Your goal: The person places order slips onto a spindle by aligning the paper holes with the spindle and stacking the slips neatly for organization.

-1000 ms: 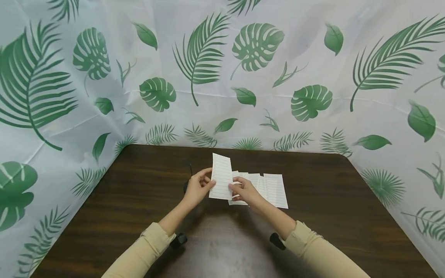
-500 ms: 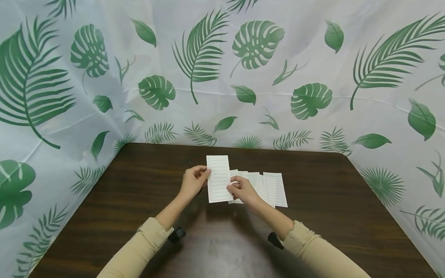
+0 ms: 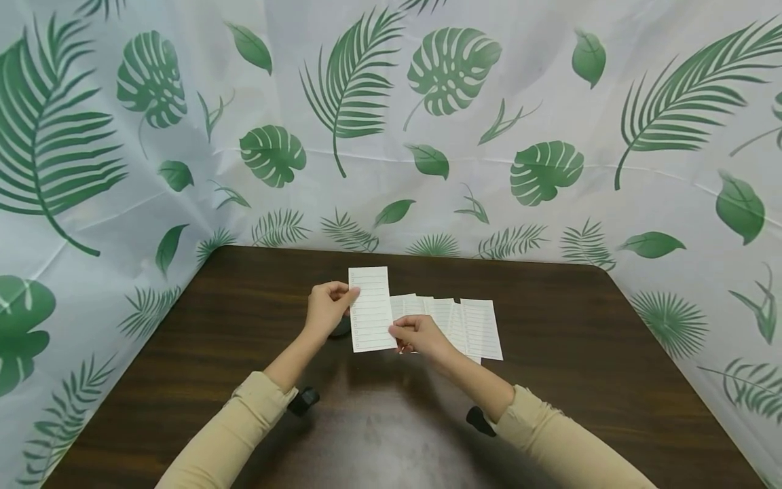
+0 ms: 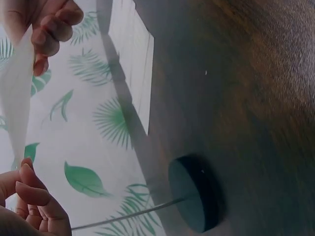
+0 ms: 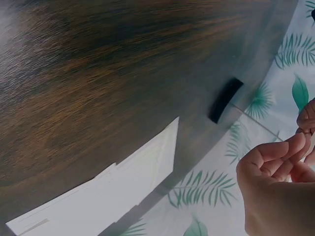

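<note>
A lined paper sheet [image 3: 370, 311] with small checkboxes down one side is held up above the table. My left hand [image 3: 326, 309] pinches its left edge near the top. My right hand [image 3: 424, 336] pinches the lower right edge; in the left wrist view the sheet [image 4: 17, 93] is seen nearly edge-on between both hands. Close by my left hand stands a black round base [image 4: 197, 194] with a thin metal rod [image 4: 133, 215] rising from it. In the head view the left hand hides most of this base [image 3: 340, 328].
Several similar lined sheets [image 3: 482, 329] lie overlapping on the dark wooden table [image 3: 580, 380], just right of the right hand. A white curtain [image 3: 476, 156] with green leaves stands behind and beside the table.
The held sheet has turned to face the head camera and shifted left. My left hand has moved left and up along its edge; the right hand keeps its pinch.
</note>
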Available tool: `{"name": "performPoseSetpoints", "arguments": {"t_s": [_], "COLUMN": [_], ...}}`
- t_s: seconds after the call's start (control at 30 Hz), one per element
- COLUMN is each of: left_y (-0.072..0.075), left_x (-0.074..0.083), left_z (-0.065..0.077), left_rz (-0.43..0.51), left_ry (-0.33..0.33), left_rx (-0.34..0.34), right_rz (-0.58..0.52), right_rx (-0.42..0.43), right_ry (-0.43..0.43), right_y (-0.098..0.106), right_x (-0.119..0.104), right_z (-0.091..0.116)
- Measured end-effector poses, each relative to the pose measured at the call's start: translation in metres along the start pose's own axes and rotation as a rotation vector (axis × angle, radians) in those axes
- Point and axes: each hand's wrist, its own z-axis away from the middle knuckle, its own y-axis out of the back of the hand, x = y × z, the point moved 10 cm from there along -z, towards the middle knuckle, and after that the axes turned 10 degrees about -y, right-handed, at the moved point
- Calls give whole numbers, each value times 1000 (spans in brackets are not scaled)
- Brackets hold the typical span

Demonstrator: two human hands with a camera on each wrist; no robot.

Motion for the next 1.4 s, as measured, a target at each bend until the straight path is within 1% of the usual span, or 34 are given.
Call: {"name": "performPoseSetpoints", "arguments": {"t_s": [0.07, 0.17, 0.27, 0.37, 0.43, 0.53, 0.6, 0.73, 0.87, 0.97, 1.13, 1.27, 1.4], "left_y": [3, 8, 15, 23, 27, 32, 35, 40, 46, 49, 50, 51, 50], "left_x": [-2, -4, -1, 2, 4, 6, 7, 8, 6, 1, -7, -10, -9], "left_z": [-1, -3, -6, -10, -12, -17, -20, -26, -28, -28, -26, -26, -26], "left_rz": [11, 33, 41, 34, 32, 56, 74, 96, 78, 62, 44, 19, -22], "left_ry": [27, 61, 68, 70, 76, 89, 96, 112, 128, 131, 134, 121, 101], "left_rx": [4, 15, 38, 62, 76, 88, 87, 74, 68, 68, 81, 95, 98], "right_rz": [-3, 14, 48, 60, 33, -29, -69, -93, -105, -112, -67, -35, -35], "right_rx": [12, 41, 75, 77, 58, 32, 28, 29, 25, 22, 28, 35, 25], "right_ry": [-13, -7, 13, 14, -10, -48, -51, -21, -28, -47, -48, -35, -35], "right_y": [0, -1, -1, -3, -5, -8, -8, -8, -12, -14, -18, -20, -22], "right_x": [-2, -7, -15, -20, -22, -24, -28, -39, -42, -39, -34, -33, -31], "right_z": [-1, -2, -5, -9, -11, -13, -14, -15, -17, -17, -16, -15, -14]}}
